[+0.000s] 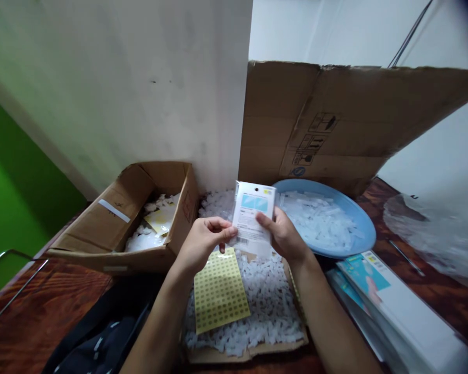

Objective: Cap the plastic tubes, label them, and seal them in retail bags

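Note:
Between my two hands a small white retail packet [253,218] is held upright, with a hang hole, a blue picture, printed text and a barcode facing me. My left hand [208,239] pinches its lower left edge. My right hand [283,231] grips the right side, thumb across the front. Below the hands a yellow sheet of small round stickers [220,293] lies on a heap of small white translucent pieces [271,311] in a shallow cardboard tray [253,350].
An open cardboard box [101,218] with white pieces stands left. A blue basin [364,228] of clear strips sits right, before a large upright carton [347,119]. Stacked flat packages [405,306] and clear plastic bags [429,234] lie at the right. A dark cloth [101,327] is at lower left.

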